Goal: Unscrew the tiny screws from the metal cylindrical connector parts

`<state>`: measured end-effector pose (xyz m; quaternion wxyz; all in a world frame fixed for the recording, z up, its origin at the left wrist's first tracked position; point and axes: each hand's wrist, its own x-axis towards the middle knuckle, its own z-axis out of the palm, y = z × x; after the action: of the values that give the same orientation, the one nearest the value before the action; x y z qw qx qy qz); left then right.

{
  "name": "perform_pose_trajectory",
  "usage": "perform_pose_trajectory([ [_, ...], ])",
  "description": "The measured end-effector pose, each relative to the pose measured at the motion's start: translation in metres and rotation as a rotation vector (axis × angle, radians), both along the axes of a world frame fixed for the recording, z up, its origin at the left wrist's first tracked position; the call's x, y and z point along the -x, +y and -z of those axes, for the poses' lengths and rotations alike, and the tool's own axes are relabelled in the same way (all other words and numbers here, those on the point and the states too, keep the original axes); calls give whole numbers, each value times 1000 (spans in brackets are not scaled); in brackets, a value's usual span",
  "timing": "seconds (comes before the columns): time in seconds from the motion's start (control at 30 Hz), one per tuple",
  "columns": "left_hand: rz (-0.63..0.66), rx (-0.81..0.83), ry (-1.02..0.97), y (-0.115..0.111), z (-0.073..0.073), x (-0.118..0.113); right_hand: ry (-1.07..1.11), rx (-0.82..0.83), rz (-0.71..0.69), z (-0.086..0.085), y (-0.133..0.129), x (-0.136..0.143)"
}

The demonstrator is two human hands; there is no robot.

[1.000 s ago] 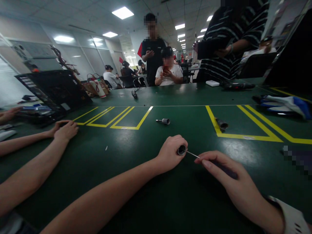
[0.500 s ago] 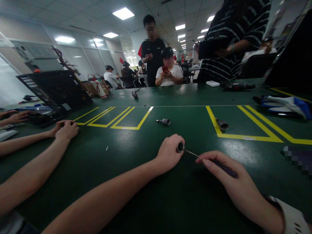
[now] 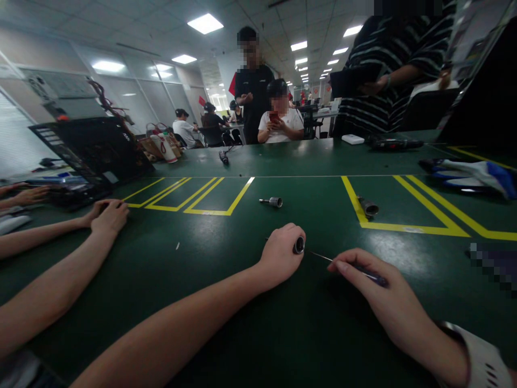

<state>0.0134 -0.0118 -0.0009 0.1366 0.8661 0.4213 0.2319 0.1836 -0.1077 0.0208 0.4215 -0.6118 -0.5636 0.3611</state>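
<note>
My left hand point(image 3: 281, 252) is closed around a metal socket bit point(image 3: 299, 245), whose round open end faces right. In my right hand point(image 3: 369, 277) is a thin screwdriver point(image 3: 375, 276) with a dark handle, gripped between thumb and fingers. Its slim shaft points left, and the tip stands just apart from the socket's mouth. Beyond my left hand a second socket bit point(image 3: 276, 202) lies on the green table point(image 3: 226, 302). A third socket bit point(image 3: 368, 207) rests on the yellow tape to the right.
Yellow tape outlines point(image 3: 412, 230) mark the table. Blue and white gloves point(image 3: 472, 175) lie at right, near a black tool point(image 3: 393, 143) and a white box point(image 3: 353, 139). A co-worker's hands point(image 3: 109, 215) rest at left by a dark panel point(image 3: 92, 153). People sit and stand beyond.
The screwdriver's tip has come out of the socket's mouth as my right hand drew slightly back to the right. My left hand stays in place with the socket bit.
</note>
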Motion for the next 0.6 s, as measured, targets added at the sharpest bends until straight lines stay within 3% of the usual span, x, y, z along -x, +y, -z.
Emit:
perform_pose_trajectory([
  [0.43, 56, -287, 482, -9, -20, -5, -54, 19, -22, -7, 2, 4],
  [0.6, 126, -357, 556, -13, -23, -12, -33, 8, -21, -6, 2, 4],
])
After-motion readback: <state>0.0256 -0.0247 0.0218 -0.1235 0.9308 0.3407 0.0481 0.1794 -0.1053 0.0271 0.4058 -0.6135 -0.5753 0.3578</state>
